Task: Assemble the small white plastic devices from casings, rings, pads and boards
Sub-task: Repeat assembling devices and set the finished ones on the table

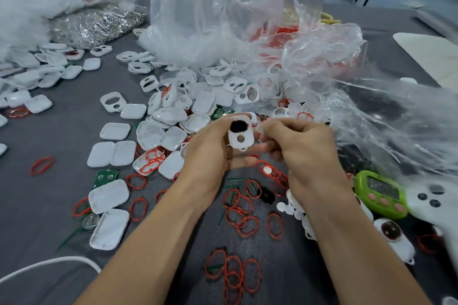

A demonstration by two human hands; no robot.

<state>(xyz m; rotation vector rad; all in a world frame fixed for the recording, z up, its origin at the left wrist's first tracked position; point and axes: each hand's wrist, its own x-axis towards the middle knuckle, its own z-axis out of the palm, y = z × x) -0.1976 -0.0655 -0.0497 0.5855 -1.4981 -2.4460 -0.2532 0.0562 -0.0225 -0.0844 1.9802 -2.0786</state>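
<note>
My left hand (pixel 210 153) grips a white casing front (pixel 241 135) above the table; a black pad fills its large oval opening and a small round hole sits below it. Close to the casing's right edge, my right hand (pixel 302 146) pinches a small pale piece (pixel 263 128) between thumb and fingertips; what the piece is cannot be told. Several red oval rings (pixel 244 218) lie scattered under my forearms. White casing halves (pixel 171 116) are heaped behind my hands. Small white round pads (pixel 287 208) lie by my right wrist. A green board (pixel 105 177) rests at the left.
Crumpled clear plastic bags (pixel 247 27) rise behind the heap. A bag of shiny metal parts (pixel 99 25) sits far left. A green timer (pixel 380 193) and an assembled white device (pixel 394 238) lie at the right. A white cable (pixel 49 262) curves at the lower left.
</note>
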